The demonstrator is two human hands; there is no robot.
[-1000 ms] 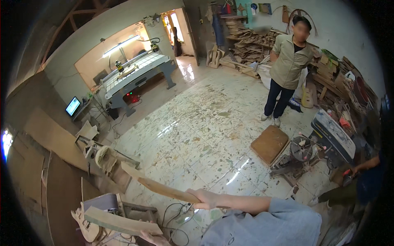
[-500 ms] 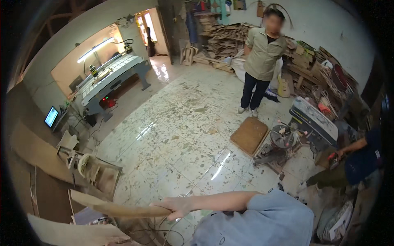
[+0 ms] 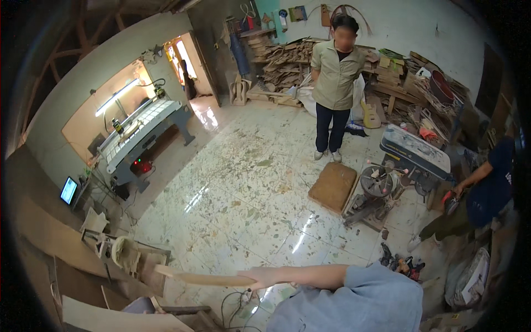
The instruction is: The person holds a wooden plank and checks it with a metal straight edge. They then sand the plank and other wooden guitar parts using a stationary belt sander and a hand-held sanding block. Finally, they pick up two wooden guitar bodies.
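Note:
From the lower right my right arm, in a grey-blue short sleeve, reaches across to the left. At its end my right hand [image 3: 259,278] is closed round the right end of a long, pale piece of wood [image 3: 204,278]. The wood lies roughly level and points left, its far tip near a wooden chair-like frame [image 3: 126,254]. Below it are a pale curved board [image 3: 110,316] and some dark cables [image 3: 235,301]. My left hand does not show.
Debris litters the tiled floor [image 3: 232,205]. A brown padded block [image 3: 333,187] and a round-topped machine [image 3: 377,181] stand to the right. One person [image 3: 338,77] stands facing me; another [image 3: 487,188] holds a red tool. Stacked wood lines the back wall; a flatbed machine [image 3: 146,133] is far left.
The view has shifted slightly. My right hand and the wood have moved to the right, and the wood's left tip has drawn away from the boards at lower left.

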